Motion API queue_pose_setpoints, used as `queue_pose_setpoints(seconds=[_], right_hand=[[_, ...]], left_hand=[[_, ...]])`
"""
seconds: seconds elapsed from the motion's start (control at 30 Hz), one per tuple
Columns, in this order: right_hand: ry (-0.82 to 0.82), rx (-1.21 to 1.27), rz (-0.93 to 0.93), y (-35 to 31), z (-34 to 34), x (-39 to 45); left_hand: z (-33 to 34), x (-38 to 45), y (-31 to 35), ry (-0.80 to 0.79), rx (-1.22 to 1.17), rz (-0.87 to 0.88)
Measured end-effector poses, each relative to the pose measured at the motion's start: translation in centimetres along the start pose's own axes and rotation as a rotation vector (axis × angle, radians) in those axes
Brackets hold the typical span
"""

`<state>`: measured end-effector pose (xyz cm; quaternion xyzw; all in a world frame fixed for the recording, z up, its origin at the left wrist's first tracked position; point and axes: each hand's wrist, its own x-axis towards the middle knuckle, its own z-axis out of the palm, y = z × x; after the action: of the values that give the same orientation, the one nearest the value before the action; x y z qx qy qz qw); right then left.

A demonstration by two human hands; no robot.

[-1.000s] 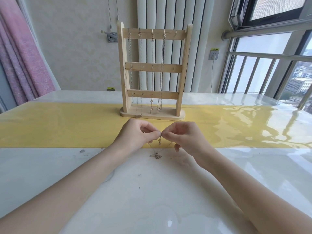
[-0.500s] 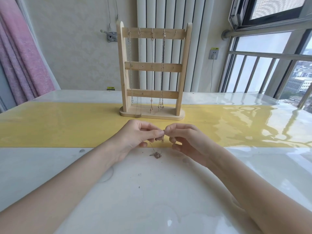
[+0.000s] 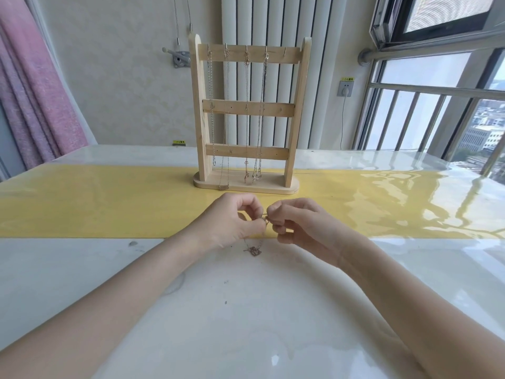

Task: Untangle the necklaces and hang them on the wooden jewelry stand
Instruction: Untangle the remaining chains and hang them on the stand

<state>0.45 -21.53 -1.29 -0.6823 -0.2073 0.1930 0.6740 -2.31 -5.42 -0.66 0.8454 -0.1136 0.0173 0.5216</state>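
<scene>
A thin necklace (image 3: 254, 249) hangs between my two hands, its pendant resting on the white table just in front of the yellow runner. My left hand (image 3: 232, 222) and my right hand (image 3: 295, 225) meet fingertip to fingertip and each pinches the chain's upper end. Behind them stands the wooden jewelry stand (image 3: 247, 105) with three cross bars. Several chains (image 3: 246, 119) hang from hooks on its top bar down to its base. The rightmost hook carries nothing.
A yellow runner (image 3: 109, 203) crosses the glossy white table (image 3: 246, 324) under the stand. A white radiator and wall are behind, a pink curtain (image 3: 32, 91) at the left, a window with railings (image 3: 437, 110) at the right.
Both hands stay together over the runner's near edge. The fingers have shifted slightly on the chain, and the right wrist has turned a little; the pendant still lies on the table.
</scene>
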Motion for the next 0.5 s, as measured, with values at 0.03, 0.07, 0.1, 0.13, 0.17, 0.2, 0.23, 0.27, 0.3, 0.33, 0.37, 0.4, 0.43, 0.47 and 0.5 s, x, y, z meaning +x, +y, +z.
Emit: queue_pose_setpoints(seconds=[0.03, 0.07, 0.1, 0.13, 0.17, 0.2, 0.23, 0.27, 0.3, 0.33, 0.37, 0.4, 0.43, 0.47, 0.5], right_hand=[[0.01, -0.062, -0.022, -0.1, -0.1, 0.0], [0.017, -0.114, -0.041, -0.2, -0.1, 0.0], [0.022, -0.155, -0.057, -0.3, -0.2, 0.0], [0.03, -0.181, -0.072, -0.4, -0.4, 0.0], [0.04, -0.189, -0.085, -0.4, -0.6, -0.1], [0.049, -0.182, -0.097, -0.4, -0.7, -0.1], [0.051, -0.171, -0.108, -0.4, -0.8, -0.1], [0.048, -0.162, -0.117, -0.4, -0.8, -0.1], [0.043, -0.158, -0.123, -0.4, -0.8, -0.1], [0.039, -0.155, -0.127, -0.3, -0.7, -0.1], [0.037, -0.152, -0.13, -0.2, -0.6, 0.0], [0.034, -0.147, -0.132, -0.1, -0.5, 0.0], [0.031, -0.137, -0.134, -0.1, -0.5, 0.0], [0.026, -0.122, -0.136, 0.0, -0.5, 0.0], [0.022, -0.102, -0.138, 0.0, -0.5, 0.1]], left_hand=[[-0.1, 0.0, 0.0, -0.001, -0.003, 0.007], [-0.2, 0.0, 0.0, -0.003, -0.021, 0.005], [-0.3, 0.0, 0.0, -0.005, -0.045, -0.005], [-0.5, 0.0, 0.1, -0.006, -0.068, -0.021], [-0.7, -0.1, 0.2, -0.008, -0.091, -0.043], [-0.8, -0.1, 0.2, -0.011, -0.112, -0.064], [-1.0, -0.1, 0.2, -0.011, -0.129, -0.08], [-1.1, 0.0, 0.2, -0.005, -0.139, -0.09], [-1.1, 0.0, 0.1, 0.006, -0.144, -0.095], [-1.1, 0.0, 0.0, 0.02, -0.141, -0.097], [-1.1, 0.1, 0.0, 0.029, -0.133, -0.095], [-0.9, 0.1, -0.1, 0.035, -0.124, -0.092], [-0.8, 0.1, -0.1, 0.036, -0.117, -0.089], [-0.8, 0.1, -0.2, 0.034, -0.114, -0.087], [-0.7, 0.1, -0.2, 0.027, -0.117, -0.086]])
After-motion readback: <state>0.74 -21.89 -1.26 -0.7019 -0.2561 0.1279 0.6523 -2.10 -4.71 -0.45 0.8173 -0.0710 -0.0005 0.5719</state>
